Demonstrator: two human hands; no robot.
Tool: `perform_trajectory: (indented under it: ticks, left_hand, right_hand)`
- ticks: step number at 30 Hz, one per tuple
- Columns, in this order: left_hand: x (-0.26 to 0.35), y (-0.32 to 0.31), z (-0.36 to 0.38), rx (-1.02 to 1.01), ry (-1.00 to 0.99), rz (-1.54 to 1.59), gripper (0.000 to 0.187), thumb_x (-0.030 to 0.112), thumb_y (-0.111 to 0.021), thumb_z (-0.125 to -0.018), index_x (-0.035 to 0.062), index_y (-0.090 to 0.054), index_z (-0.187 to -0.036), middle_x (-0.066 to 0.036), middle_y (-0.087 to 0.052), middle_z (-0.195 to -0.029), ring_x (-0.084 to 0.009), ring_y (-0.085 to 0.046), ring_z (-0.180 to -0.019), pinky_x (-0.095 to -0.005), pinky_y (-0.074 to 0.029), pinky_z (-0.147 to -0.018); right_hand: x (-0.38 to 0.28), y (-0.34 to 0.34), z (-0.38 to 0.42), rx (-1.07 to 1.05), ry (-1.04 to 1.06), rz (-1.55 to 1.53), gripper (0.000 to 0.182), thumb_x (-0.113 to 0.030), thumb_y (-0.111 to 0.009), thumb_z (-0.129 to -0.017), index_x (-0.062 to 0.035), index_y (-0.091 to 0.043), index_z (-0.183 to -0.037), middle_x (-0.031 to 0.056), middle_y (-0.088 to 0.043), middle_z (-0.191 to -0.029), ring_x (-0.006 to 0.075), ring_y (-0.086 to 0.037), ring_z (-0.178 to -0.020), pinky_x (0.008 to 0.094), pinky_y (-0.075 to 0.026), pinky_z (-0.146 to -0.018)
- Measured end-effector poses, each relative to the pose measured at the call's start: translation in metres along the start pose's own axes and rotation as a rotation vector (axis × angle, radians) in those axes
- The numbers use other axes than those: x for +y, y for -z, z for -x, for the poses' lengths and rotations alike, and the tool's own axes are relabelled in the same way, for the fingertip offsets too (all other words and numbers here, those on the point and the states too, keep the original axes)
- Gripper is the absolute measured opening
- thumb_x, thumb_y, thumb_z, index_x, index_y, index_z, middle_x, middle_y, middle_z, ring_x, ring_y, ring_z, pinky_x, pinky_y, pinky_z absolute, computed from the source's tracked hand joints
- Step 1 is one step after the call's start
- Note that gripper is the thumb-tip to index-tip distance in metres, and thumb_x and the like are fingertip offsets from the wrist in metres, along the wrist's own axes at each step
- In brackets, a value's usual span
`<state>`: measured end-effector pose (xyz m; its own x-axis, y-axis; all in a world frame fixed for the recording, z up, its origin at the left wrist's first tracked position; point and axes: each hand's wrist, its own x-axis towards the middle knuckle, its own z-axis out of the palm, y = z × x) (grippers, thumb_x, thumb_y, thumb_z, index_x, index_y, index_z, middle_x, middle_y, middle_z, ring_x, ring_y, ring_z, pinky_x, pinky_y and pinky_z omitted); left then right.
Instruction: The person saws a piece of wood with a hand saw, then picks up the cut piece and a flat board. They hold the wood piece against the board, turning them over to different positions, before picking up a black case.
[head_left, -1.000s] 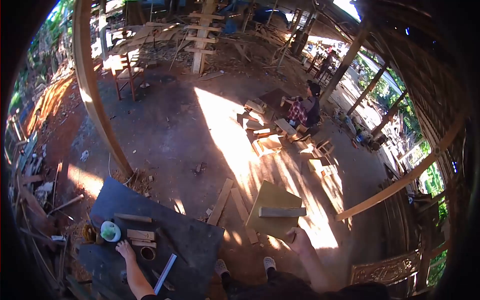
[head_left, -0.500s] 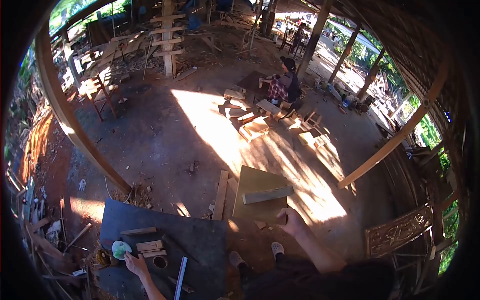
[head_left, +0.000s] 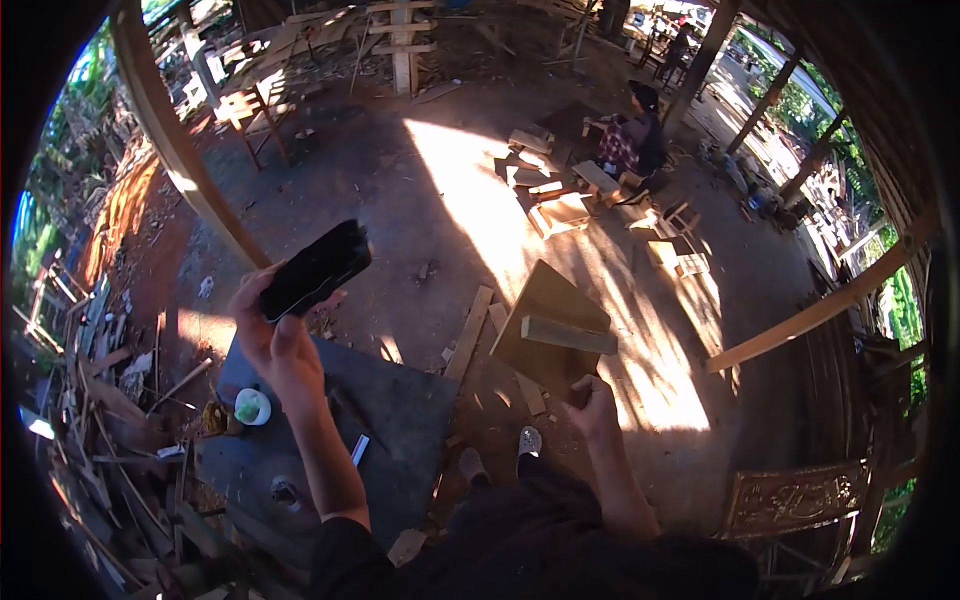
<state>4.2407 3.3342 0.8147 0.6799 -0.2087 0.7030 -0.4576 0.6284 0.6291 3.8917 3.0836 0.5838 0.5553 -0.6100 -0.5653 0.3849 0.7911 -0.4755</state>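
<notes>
My left hand point(head_left: 280, 335) is raised over the dark table point(head_left: 400, 400), its fingers wrapped round a black phone-like object point(head_left: 318, 270). To the right, my right hand point(head_left: 592, 405) is closed at the lower edge of a flat brown board point(head_left: 550, 300); its fingers pinch that edge. A short wooden bar point(head_left: 568, 335) lies across the board. Below my left hand, a white cup with something green in it point(head_left: 252, 406) stands at the table's left side. A ruler point(head_left: 360, 449) lies beside my left forearm.
A person point(head_left: 635, 135) sits on the floor farther back, near wooden pieces point(head_left: 562, 214). Wooden posts point(head_left: 180, 150) rise at left and right. A wooden chair point(head_left: 252, 122) stands at the back left. A carved panel point(head_left: 797, 497) is at the lower right.
My left hand has left the cup's side and risen, now holding the black object. The board has tilted beside my right hand. The view has shifted.
</notes>
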Motion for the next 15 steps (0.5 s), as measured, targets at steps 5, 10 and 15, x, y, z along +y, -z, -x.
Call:
perform_trajectory:
  ticks: [5, 10, 15]
  left_hand:
    - [-0.006, -0.098, -0.004, 0.022, 0.027, 0.286, 0.047, 0.014, -0.069, -0.089, -0.0020, -0.050, -0.128, -0.018, -0.052, -0.128, -0.0275, -0.061, -0.113, -0.0416, -0.056, -0.096]
    - [-0.009, -0.168, 0.010, -0.063, 0.199, 0.221, 0.042, 0.006, -0.068, -0.087, 0.0008, -0.052, -0.126, -0.024, -0.057, -0.132, -0.0322, -0.057, -0.123, -0.0411, -0.048, -0.106]
    - [-0.043, -0.227, 0.081, -0.344, 0.196, -0.182, 0.027, -0.001, -0.082, -0.073, 0.0026, -0.055, -0.079, -0.024, -0.063, -0.126, -0.0305, -0.063, -0.116, -0.0392, -0.053, -0.091]
  right_hand:
    - [-0.033, -0.010, 0.017, 0.017, 0.071, -0.003, 0.025, 0.004, -0.055, -0.072, -0.0033, -0.061, -0.095, 0.0074, -0.066, -0.098, 0.0260, -0.064, -0.098, 0.0430, -0.052, -0.095]
    - [-0.066, -0.006, 0.028, -0.009, 0.183, -0.061, 0.042, 0.006, -0.053, -0.071, -0.0004, -0.059, -0.112, 0.0103, -0.065, -0.112, 0.0291, -0.063, -0.108, 0.0434, -0.051, -0.099]
    - [-0.079, 0.027, 0.017, -0.018, 0.298, -0.170, 0.044, 0.008, -0.053, -0.071, -0.0019, -0.059, -0.113, 0.0095, -0.065, -0.111, 0.0280, -0.063, -0.109, 0.0415, -0.051, -0.099]
